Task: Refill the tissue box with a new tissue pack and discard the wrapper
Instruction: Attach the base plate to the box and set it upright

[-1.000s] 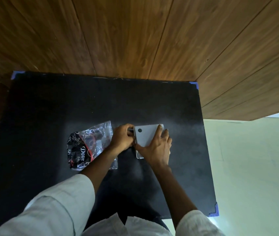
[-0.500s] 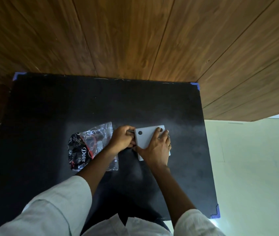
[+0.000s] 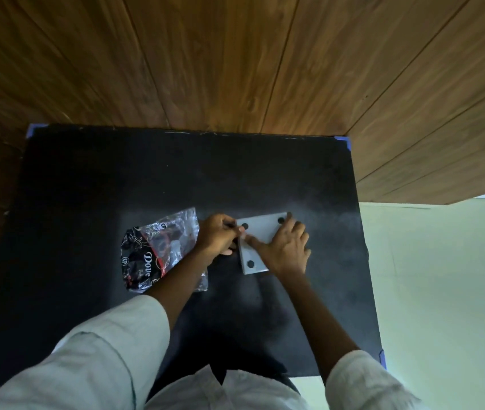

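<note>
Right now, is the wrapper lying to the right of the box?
No, the wrapper lies on the table left of the box, beside the left hand.

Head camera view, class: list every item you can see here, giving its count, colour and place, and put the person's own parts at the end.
Tissue box: one, grey with dark round dots on the upturned face, centre-right of the table, under both hands.
Wrapper: one, clear plastic with black, red and white print, lying left of the box, partly under the left forearm.
Table: one, black top with blue tape at the corners, set against the wall.
Wall: brown wood panels, behind the table.
Floor: pale green, right of the table.
Sleeves: two, pale, bottom of view.
Left hand: pinching at the box's left edge.
Right hand: pressed flat on the box.
</note>
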